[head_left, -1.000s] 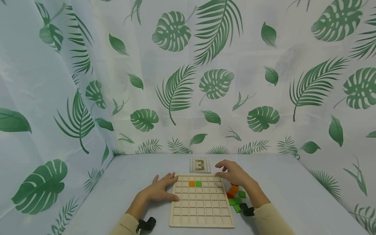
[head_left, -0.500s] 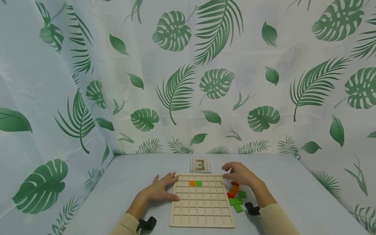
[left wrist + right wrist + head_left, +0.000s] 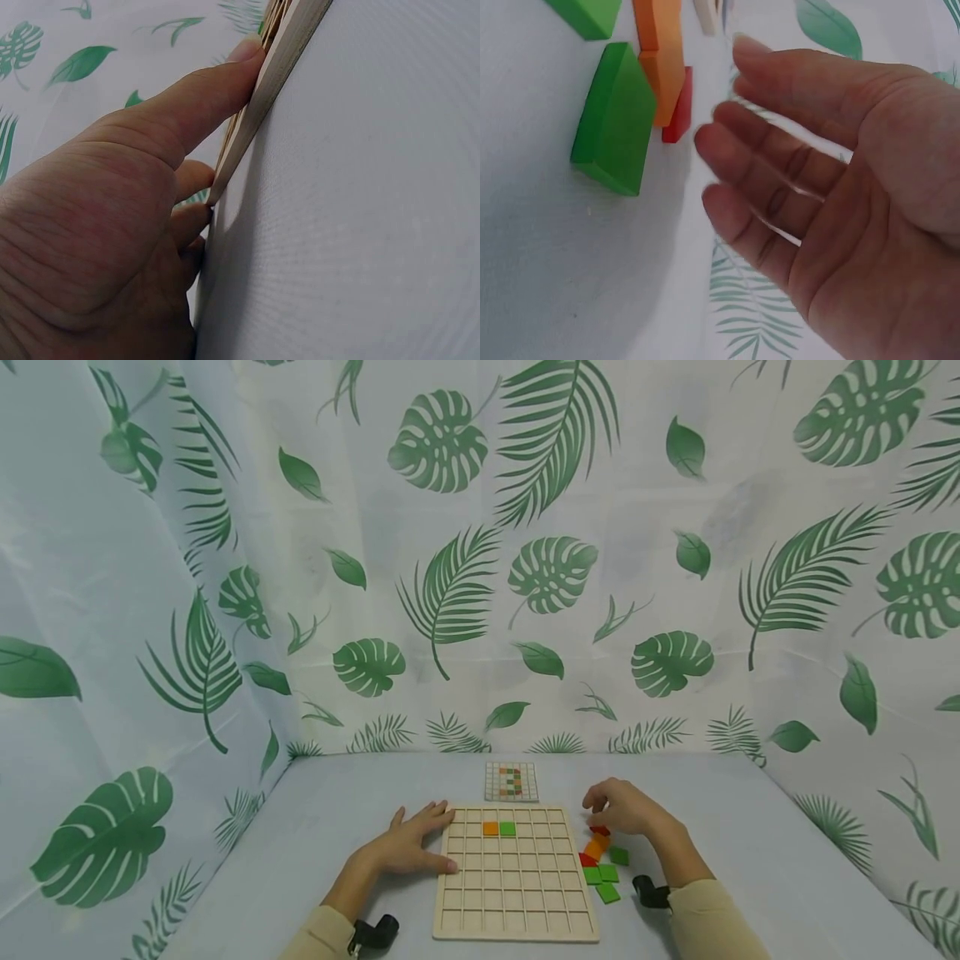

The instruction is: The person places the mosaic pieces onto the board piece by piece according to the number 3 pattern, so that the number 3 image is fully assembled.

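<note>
A wooden grid board (image 3: 517, 893) lies on the table, with one orange tile (image 3: 491, 828) and one green tile (image 3: 507, 828) side by side in its second row. My left hand (image 3: 408, 843) rests on the board's left edge, thumb and fingers spread; in the left wrist view the thumb (image 3: 202, 97) lies over the rim. My right hand (image 3: 626, 808) hovers at the far end of the loose tiles, close to a red tile (image 3: 600, 831). Its fingers are loosely bent and hold nothing in the right wrist view, where a green tile (image 3: 619, 124) and orange tiles (image 3: 660, 67) stand near.
Right of the board lie several loose tiles: orange (image 3: 597, 847), another red (image 3: 587, 860) and green (image 3: 608, 892). Beyond the board is a small pattern card (image 3: 512, 782) with a coloured grid. A leaf-print curtain (image 3: 480, 610) closes off the back and sides.
My right hand has moved right and slightly nearer, from the board's far right corner to above the loose tiles, uncovering a red one. The left hand has stayed still.
</note>
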